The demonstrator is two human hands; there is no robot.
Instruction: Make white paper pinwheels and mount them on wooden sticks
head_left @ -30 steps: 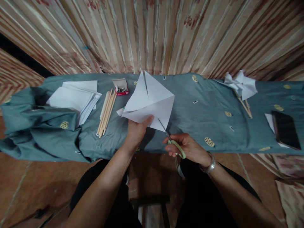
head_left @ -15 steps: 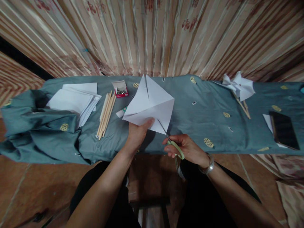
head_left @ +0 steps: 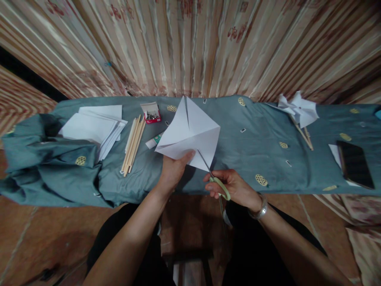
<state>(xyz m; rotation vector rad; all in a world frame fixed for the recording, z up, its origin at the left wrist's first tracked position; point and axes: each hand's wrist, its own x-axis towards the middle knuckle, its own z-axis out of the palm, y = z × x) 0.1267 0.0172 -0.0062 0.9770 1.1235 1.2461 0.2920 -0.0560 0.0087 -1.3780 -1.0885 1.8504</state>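
Observation:
My left hand (head_left: 174,170) pinches the lower edge of a creased white paper square (head_left: 190,133), holding it tilted above the blue-grey cloth. A slit runs down from the paper's top corner. My right hand (head_left: 235,186) grips pale green-handled scissors (head_left: 214,178), whose blades cut into the paper's lower right corner. A metal bracelet sits on my right wrist.
On the cloth-covered table (head_left: 256,155) lie a stack of white sheets (head_left: 92,127), a bundle of wooden sticks (head_left: 133,145), an open red box of pins (head_left: 151,113), a glue stick (head_left: 154,141), a finished paper pinwheel (head_left: 297,109) and a dark phone (head_left: 354,163). Striped curtain behind.
The scissor blades have gone slightly further into the paper's lower corner. Both hands and the paper stay almost in place; the view shifted a little.

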